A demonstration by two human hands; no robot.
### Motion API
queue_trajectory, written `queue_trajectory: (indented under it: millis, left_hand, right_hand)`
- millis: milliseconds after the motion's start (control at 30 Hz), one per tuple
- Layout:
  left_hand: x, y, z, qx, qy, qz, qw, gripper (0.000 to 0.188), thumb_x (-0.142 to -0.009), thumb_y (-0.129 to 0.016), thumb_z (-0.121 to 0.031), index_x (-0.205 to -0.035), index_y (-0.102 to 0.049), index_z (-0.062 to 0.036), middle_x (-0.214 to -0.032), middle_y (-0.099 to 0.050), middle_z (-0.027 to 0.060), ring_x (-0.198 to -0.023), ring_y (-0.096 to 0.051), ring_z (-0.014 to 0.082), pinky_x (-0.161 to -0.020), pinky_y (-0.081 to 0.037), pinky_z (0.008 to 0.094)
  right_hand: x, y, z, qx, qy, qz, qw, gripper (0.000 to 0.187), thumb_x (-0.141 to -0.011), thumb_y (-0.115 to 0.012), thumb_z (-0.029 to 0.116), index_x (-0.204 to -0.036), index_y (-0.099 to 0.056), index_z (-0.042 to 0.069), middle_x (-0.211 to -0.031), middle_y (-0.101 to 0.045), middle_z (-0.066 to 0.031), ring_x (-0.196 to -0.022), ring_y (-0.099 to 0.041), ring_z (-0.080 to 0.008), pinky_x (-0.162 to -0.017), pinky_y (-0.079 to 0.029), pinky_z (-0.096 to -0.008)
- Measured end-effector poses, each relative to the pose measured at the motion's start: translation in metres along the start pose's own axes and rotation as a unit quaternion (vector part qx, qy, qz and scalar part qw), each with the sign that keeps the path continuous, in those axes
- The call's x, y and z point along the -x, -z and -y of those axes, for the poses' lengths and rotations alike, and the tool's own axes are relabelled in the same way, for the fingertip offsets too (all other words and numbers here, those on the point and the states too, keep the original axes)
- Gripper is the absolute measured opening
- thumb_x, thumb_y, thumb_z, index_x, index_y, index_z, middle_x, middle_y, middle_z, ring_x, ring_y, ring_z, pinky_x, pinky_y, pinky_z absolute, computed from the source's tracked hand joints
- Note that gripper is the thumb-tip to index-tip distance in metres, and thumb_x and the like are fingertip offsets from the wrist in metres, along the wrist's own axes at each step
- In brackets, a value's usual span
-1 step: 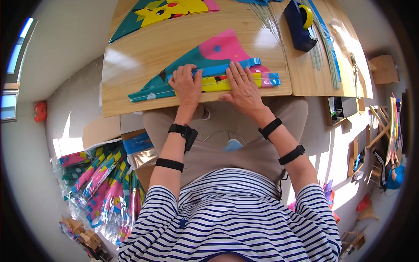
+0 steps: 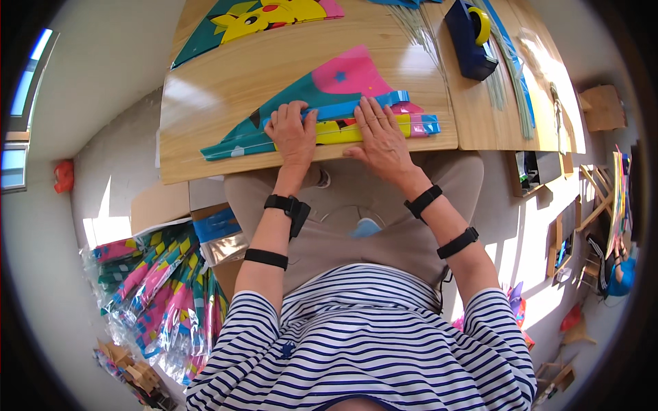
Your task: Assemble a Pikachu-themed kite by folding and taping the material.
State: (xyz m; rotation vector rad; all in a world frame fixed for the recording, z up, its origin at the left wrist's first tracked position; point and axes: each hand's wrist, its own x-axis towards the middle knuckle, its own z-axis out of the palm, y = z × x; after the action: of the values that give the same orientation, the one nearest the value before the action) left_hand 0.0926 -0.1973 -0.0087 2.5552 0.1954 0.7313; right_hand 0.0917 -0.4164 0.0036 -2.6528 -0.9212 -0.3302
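Observation:
A folded plastic kite sheet (image 2: pixel 349 72), teal and pink with yellow and black print, lies near the front edge of the table. A bright blue strip (image 2: pixel 339 109) runs across it, and thin clear rods lie along the yellow fold (image 2: pixel 332 132). My left hand (image 2: pixel 295 133) has bent fingers closed down on the fold and the strip, its thumb beside the strip. To its right, my right hand (image 2: pixel 381 137) lies flat with stretched fingers, pressing on the sheet and the strip's lower edge. Whatever lies under both palms is hidden.
A dark blue tape dispenser (image 2: pixel 469 41) with a yellow roll stands at the back right, near bundled thin rods (image 2: pixel 510 75). Another printed sheet (image 2: pixel 274 19) lies at the far left. Packed kites (image 2: pixel 157 281) and a cardboard box (image 2: pixel 159 205) are on the floor to my left.

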Motion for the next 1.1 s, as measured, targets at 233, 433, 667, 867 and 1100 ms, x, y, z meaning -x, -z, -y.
queue_trajectory:
  millis: [233,433,667,867,1100]
  left_hand:
    - [-0.001,0.014,0.01,0.036,-0.061,0.036,0.997,0.018,-0.084,-0.075,-0.016,-0.1,-0.067,-0.0146,-0.094,-0.059,0.002,-0.096,-0.057,0.0259,-0.09,-0.039,0.0436]
    - [-0.006,0.046,0.025,-0.024,-0.213,0.03,0.976,0.019,-0.081,-0.066,-0.006,-0.1,-0.068,-0.0068,-0.099,-0.062,0.0078,-0.101,-0.059,0.0285,-0.089,-0.045,0.0421]
    - [-0.007,0.064,0.057,-0.024,-0.231,0.049,0.971,0.012,-0.083,-0.067,-0.005,-0.095,-0.069,-0.0048,-0.098,-0.063,0.0089,-0.098,-0.061,0.0305,-0.087,-0.048,0.0418]
    - [-0.01,0.076,0.064,-0.001,-0.224,0.121,0.967,0.015,-0.084,-0.069,-0.009,-0.098,-0.068,-0.0046,-0.1,-0.064,0.0098,-0.098,-0.061,0.0318,-0.088,-0.049,0.044]
    - [-0.008,0.098,0.061,-0.02,-0.276,0.151,0.949,0.032,-0.085,-0.076,-0.019,-0.112,-0.07,-0.0035,-0.112,-0.068,0.0133,-0.103,-0.062,0.0351,-0.093,-0.05,0.0456]
  right_hand:
    - [-0.001,0.001,0.002,-0.016,-0.001,0.013,1.0,0.088,-0.093,-0.062,0.054,-0.152,-0.039,-0.006,-0.162,-0.034,-0.0222,-0.153,-0.028,-0.0358,-0.125,-0.021,-0.0503]
    - [0.0,-0.001,0.003,-0.012,-0.009,-0.009,1.0,0.087,-0.091,-0.064,0.055,-0.148,-0.044,-0.007,-0.159,-0.038,-0.0235,-0.151,-0.031,-0.0369,-0.125,-0.022,-0.0514]
    - [-0.001,0.002,0.004,-0.011,-0.005,-0.001,1.0,0.086,-0.09,-0.065,0.054,-0.149,-0.044,-0.005,-0.16,-0.038,-0.0213,-0.152,-0.031,-0.0356,-0.124,-0.022,-0.0519]
    - [-0.001,0.002,0.003,-0.019,-0.009,0.007,1.0,0.082,-0.094,-0.062,0.052,-0.151,-0.042,-0.003,-0.162,-0.035,-0.02,-0.152,-0.029,-0.0353,-0.124,-0.021,-0.0507]
    - [-0.002,0.004,0.002,-0.023,-0.008,0.001,1.0,0.081,-0.093,-0.063,0.053,-0.147,-0.047,-0.004,-0.157,-0.04,-0.0203,-0.149,-0.033,-0.0349,-0.124,-0.023,-0.0533]
